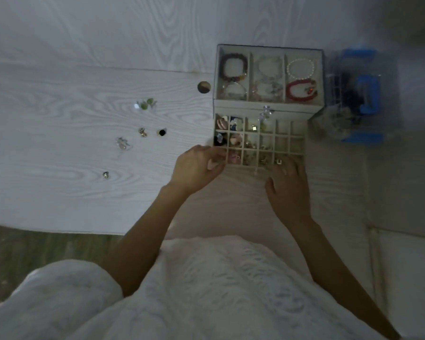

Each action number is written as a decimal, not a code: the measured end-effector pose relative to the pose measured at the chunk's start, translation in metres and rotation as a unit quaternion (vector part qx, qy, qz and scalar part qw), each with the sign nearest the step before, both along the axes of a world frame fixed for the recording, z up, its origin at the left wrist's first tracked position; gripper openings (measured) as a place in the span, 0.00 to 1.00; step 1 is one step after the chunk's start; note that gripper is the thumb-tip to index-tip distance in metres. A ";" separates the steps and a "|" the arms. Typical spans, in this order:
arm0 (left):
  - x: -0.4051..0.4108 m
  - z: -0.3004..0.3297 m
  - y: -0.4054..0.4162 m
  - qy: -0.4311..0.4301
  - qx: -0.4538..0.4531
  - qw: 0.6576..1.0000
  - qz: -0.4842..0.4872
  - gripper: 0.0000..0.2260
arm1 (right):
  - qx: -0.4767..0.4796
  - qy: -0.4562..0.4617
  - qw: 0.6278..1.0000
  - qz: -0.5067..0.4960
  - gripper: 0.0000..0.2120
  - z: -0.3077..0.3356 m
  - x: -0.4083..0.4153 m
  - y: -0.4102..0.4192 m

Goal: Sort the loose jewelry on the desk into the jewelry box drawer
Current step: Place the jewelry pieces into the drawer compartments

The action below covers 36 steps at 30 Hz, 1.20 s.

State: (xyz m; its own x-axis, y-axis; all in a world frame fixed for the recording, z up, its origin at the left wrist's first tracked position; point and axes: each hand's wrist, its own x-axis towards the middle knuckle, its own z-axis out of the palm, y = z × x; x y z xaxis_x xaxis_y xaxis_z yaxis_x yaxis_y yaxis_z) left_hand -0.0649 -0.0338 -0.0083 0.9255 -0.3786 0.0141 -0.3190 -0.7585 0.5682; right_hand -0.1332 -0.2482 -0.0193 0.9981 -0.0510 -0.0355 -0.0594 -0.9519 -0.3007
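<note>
Jewelry box [268, 104] sits right of centre on white desk [59, 82], its gridded drawer [297, 143] pulled out toward the person, several cells filled. Loose pieces lie well left on the desk: green cluster [146, 104], gold piece [142, 132], black ring [161, 132], clear piece [123, 142], small stud [105, 174]. Left hand [198, 168] at drawer's near-left corner, fingers curled in, possibly pinching something small; too dim to tell. Right hand [288, 185] rests flat, fingers loosely spread, on drawer's front edge. Bracelets in top tray [250, 72].
</note>
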 end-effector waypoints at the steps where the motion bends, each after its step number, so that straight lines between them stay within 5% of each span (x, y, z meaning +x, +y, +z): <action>1: -0.008 -0.002 0.022 0.013 -0.009 0.999 0.042 0.09 | 0.011 -0.012 0.999 0.031 0.15 0.004 0.001 0.015; 7: -0.050 -0.034 0.142 0.015 -0.024 0.949 0.314 0.10 | 0.097 0.049 0.969 0.223 0.10 0.002 0.022 0.103; 13: -0.053 -0.053 0.197 0.059 -0.007 0.891 0.451 0.15 | 0.056 0.135 0.924 0.354 0.13 -0.002 0.070 0.182; 25: -0.038 -0.055 0.217 0.088 -0.064 0.886 0.452 0.06 | 0.065 0.105 0.914 0.387 0.15 -0.021 0.165 0.292; 36: -0.032 -0.054 0.206 0.091 -0.077 0.909 0.399 0.06 | 0.033 0.092 0.907 0.410 0.11 -0.036 0.162 0.293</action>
State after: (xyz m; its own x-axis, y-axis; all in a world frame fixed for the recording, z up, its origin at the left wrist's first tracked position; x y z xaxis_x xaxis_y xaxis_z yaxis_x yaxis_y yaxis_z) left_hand -0.0971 0.1725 -0.0619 0.8968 0.4084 -0.1701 0.4077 -0.6137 0.6761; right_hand 0.0284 0.0446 -0.0553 0.6757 0.7144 -0.1817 0.6058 -0.6786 -0.4152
